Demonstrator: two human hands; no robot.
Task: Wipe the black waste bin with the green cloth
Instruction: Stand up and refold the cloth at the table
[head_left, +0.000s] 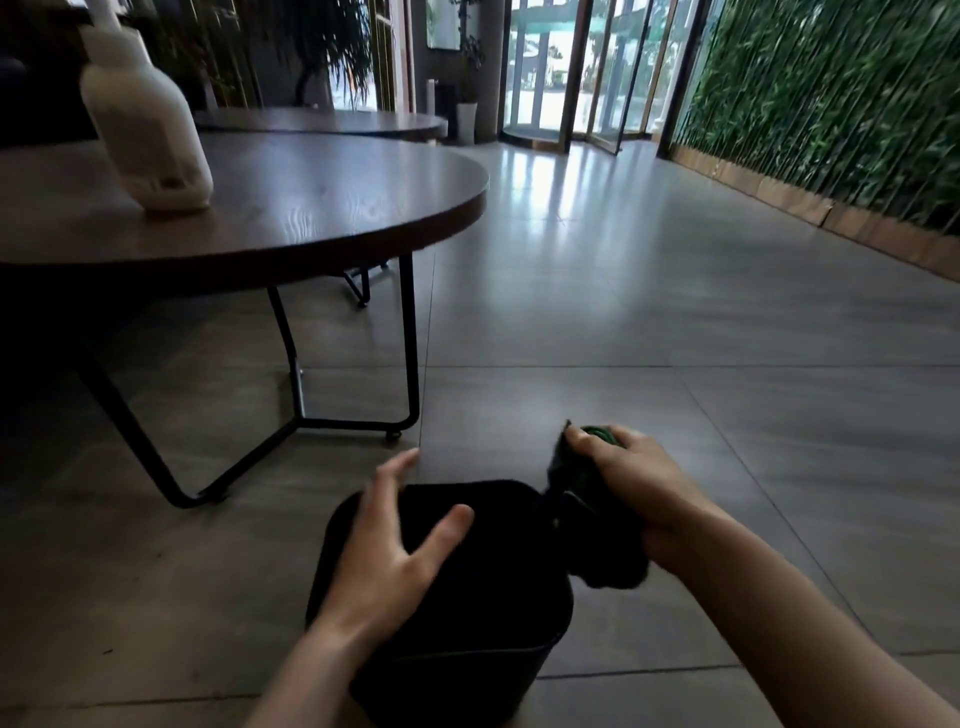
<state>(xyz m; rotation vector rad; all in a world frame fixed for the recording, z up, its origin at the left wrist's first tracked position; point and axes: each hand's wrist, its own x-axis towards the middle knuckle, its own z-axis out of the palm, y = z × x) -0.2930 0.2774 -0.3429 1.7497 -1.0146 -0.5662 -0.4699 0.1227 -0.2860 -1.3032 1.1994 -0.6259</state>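
We note the black plastic waste bin (467, 587) standing on the grey tiled floor (675, 338), just off the near edge of the round dark wooden desk (291, 208). The left hand (384, 561) hovers over the bin's top with fingers spread and relaxed, gripping nothing; we judge it is there to steady the bin. Whether it touches, we cannot tell. The right hand (634, 488) has its grip clenched on the bunched dark green cloth (576, 483), held at the bin's far right corner, probably to start a stroke there. A blurred white bottle (145, 130) stands on the desk.
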